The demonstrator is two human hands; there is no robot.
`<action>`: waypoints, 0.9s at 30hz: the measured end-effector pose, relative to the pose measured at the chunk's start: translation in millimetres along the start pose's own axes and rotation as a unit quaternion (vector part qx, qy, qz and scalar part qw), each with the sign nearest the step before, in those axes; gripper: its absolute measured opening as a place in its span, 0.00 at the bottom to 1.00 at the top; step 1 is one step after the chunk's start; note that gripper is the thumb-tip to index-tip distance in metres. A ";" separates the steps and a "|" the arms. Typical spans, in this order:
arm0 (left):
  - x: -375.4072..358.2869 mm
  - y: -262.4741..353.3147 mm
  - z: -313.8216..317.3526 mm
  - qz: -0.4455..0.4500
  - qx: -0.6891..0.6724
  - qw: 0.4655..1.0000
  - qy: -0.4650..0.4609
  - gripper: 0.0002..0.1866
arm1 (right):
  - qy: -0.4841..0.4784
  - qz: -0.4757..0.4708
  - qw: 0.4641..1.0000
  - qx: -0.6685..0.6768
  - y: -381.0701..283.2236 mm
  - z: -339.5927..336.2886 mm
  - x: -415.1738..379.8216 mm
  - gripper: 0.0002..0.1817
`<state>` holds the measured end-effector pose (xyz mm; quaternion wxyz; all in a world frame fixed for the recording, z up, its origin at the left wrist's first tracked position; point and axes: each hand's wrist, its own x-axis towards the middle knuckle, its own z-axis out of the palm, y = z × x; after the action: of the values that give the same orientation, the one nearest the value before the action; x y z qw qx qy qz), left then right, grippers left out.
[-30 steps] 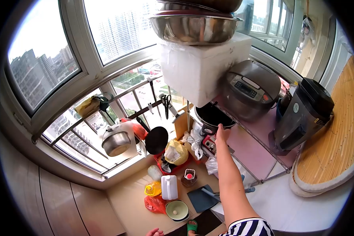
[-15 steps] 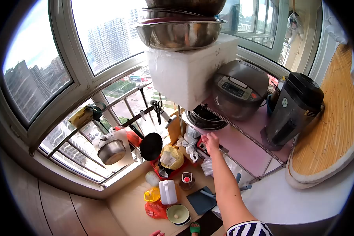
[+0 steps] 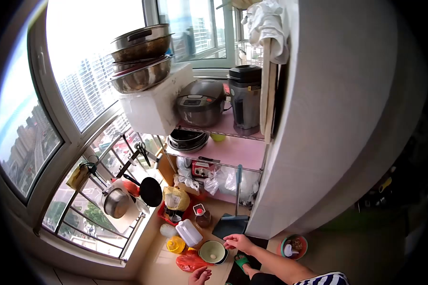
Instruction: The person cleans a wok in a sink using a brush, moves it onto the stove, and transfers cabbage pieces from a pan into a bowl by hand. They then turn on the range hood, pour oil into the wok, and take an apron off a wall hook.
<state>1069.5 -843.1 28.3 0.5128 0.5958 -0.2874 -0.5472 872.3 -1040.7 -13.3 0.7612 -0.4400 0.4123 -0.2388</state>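
Note:
Above the floor, my right hand (image 3: 238, 242) is held out with its fingers loosely bent and apart, and nothing shows in it. Close to its fingertips is a pale green bowl (image 3: 208, 248) with a small whitish round thing inside. My left hand (image 3: 199, 276) is at the bottom edge, fingers partly curled but apart, holding nothing visible. Beside it lies a red plastic bag (image 3: 190, 261). Behind the bowl stand a white jug (image 3: 189, 232), a yellow-capped oil bottle (image 3: 175, 245) and a dark bottle with a red cap (image 3: 202, 216). A dark dustpan (image 3: 230, 226) lies behind my right hand.
A wire shelf (image 3: 238, 151) carries a rice cooker (image 3: 202, 102), a blender (image 3: 245, 99), dark pans (image 3: 188, 141) and plastic bags. Metal basins (image 3: 142, 76) sit on a foam box (image 3: 150, 107). Pans hang on the window railing. A bin (image 3: 303, 242) stands by the wall at right.
My right hand has come down from the shelf to beside the bowl. My left hand shows more at the bottom edge. The view has shifted, showing more wall and the bin at right.

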 end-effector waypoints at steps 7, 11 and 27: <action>12.6 -60.6 3.1 0.038 0.120 0.975 -0.183 0.16 | 0.142 -0.074 0.987 -0.018 60.3 -40.2 -220.5 0.16; 8.4 -50.8 98.5 0.014 0.178 0.944 -0.277 0.17 | 0.288 -0.151 0.945 -0.041 90.4 -68.0 -309.5 0.21; -284.0 -130.4 579.1 -0.019 0.220 0.757 -0.615 0.18 | 0.685 -0.154 0.709 -0.068 213.5 -230.4 -757.2 0.14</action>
<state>425.6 -717.8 81.3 0.0696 0.2323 -0.6420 -0.7273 266.0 -493.2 54.9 0.1908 -0.2631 0.7623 -0.5597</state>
